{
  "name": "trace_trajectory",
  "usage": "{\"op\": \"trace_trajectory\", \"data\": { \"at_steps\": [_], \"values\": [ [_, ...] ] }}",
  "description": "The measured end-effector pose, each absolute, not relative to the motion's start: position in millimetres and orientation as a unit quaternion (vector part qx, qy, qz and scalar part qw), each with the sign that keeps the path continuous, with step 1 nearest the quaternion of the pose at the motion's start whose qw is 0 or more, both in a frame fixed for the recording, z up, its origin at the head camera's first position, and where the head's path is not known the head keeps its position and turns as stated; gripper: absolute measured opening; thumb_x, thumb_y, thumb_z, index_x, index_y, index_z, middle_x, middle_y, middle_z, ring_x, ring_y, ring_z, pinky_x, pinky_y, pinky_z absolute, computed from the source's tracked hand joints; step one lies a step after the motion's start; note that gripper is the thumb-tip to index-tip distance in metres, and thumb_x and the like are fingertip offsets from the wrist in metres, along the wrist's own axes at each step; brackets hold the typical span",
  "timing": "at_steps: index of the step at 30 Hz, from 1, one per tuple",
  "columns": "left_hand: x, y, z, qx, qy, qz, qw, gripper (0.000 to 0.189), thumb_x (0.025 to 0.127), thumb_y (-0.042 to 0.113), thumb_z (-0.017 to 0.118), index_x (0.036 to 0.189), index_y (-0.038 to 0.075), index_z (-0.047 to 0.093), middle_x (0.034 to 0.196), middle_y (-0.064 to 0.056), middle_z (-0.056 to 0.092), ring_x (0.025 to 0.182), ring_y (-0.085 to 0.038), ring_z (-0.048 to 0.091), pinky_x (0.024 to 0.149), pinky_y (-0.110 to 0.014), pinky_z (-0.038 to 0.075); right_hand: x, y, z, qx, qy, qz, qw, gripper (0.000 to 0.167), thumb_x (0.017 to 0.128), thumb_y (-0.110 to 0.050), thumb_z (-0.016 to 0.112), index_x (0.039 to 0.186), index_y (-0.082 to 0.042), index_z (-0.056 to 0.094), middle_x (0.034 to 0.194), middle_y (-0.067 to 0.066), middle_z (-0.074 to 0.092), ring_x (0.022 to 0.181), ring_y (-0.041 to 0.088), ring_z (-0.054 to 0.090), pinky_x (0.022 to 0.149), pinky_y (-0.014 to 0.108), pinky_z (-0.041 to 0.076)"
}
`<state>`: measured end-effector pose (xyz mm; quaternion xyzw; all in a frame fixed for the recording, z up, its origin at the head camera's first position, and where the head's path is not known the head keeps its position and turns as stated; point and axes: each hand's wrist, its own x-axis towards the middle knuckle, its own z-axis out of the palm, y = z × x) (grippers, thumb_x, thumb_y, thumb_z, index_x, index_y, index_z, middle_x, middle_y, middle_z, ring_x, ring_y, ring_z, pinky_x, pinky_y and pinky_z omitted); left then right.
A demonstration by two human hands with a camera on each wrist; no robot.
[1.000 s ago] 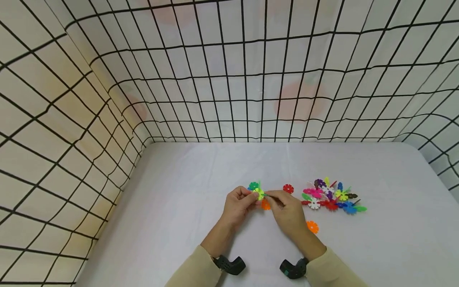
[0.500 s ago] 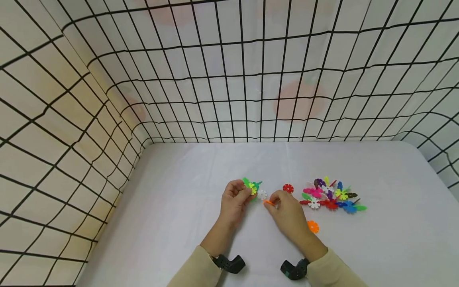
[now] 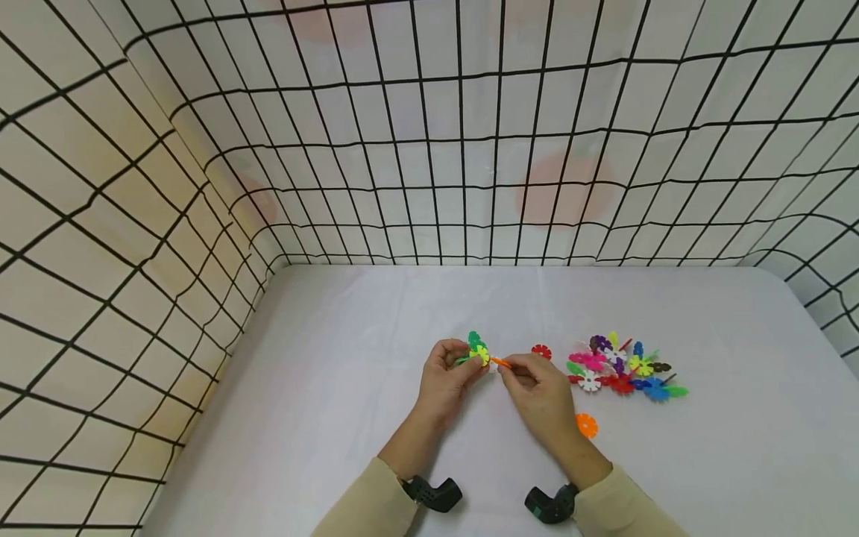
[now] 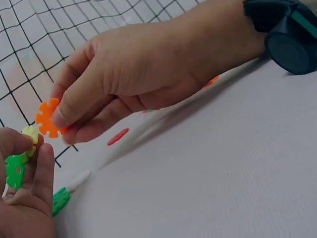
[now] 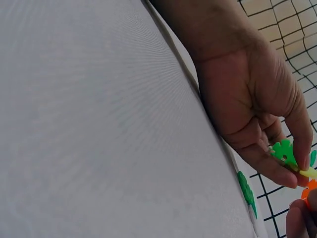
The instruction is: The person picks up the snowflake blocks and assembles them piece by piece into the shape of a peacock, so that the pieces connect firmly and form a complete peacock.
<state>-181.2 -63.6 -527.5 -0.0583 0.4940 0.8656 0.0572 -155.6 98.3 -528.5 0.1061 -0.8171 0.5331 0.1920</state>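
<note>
My left hand [image 3: 439, 384] pinches a yellow snowflake disc [image 3: 482, 353] with green discs joined to it; one green disc [image 4: 15, 171] shows under the thumb in the left wrist view. Between thumb and fingers of my right hand [image 3: 540, 395] is an orange snowflake disc [image 4: 44, 118], seen edge-on from the head. Its free rim points at the yellow disc, very close; whether the two touch I cannot tell. Behind the hands, a white disc [image 4: 80, 181] and a green disc [image 4: 61, 201] lie on the table.
A red disc [image 3: 541, 350] lies just beyond my right hand. Another orange disc [image 3: 587, 426] is beside the right wrist. Farther right sits a pile of mixed discs [image 3: 620, 384]. Black wire mesh [image 3: 493, 186] rises along the white table's [image 3: 335, 335] back and sides.
My right hand has picked up the orange disc from the table and brought it up against the left hand's pieces. The left hand has turned its joined discs and moved slightly right.
</note>
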Motion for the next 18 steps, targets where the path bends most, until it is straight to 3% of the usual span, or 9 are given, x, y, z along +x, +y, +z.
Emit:
{"op": "trace_trajectory", "data": {
  "at_steps": [4, 10, 18],
  "values": [
    [-180.8, -62.7, -527.3, -0.078, 0.530, 0.843, 0.042, 0.033, 0.085, -0.011, 0.072, 0.115, 0.000, 0.063, 0.099, -0.002, 0.065, 0.087, -0.010, 0.070, 0.079, -0.027, 0.063, -154.8, 98.4, -528.0, 0.112, -0.815, 0.534, 0.194, 0.018, 0.082, 0.003, 0.081, 0.097, -0.007, 0.078, 0.092, 0.003, 0.073, 0.080, 0.005, 0.069, 0.072, 0.010, 0.057],
    [-178.0, -62.5, -524.2, -0.088, 0.587, 0.804, 0.010, 0.029, 0.083, -0.006, 0.078, 0.111, -0.006, 0.069, 0.103, -0.009, 0.071, 0.085, -0.010, 0.073, 0.077, -0.026, 0.063, -155.3, 99.3, -529.5, 0.120, -0.823, 0.514, 0.209, 0.017, 0.081, 0.001, 0.083, 0.094, -0.009, 0.079, 0.090, 0.001, 0.075, 0.080, 0.005, 0.068, 0.072, 0.009, 0.055],
    [-171.8, -63.7, -522.3, -0.020, 0.717, 0.693, -0.074, 0.020, 0.084, 0.005, 0.083, 0.103, 0.002, 0.075, 0.106, -0.015, 0.074, 0.078, -0.006, 0.071, 0.064, -0.017, 0.058, -157.2, 100.7, -532.9, 0.144, -0.829, 0.485, 0.238, 0.018, 0.078, 0.003, 0.085, 0.093, -0.007, 0.080, 0.087, 0.003, 0.075, 0.077, 0.009, 0.068, 0.072, 0.006, 0.053]
  ]
}}
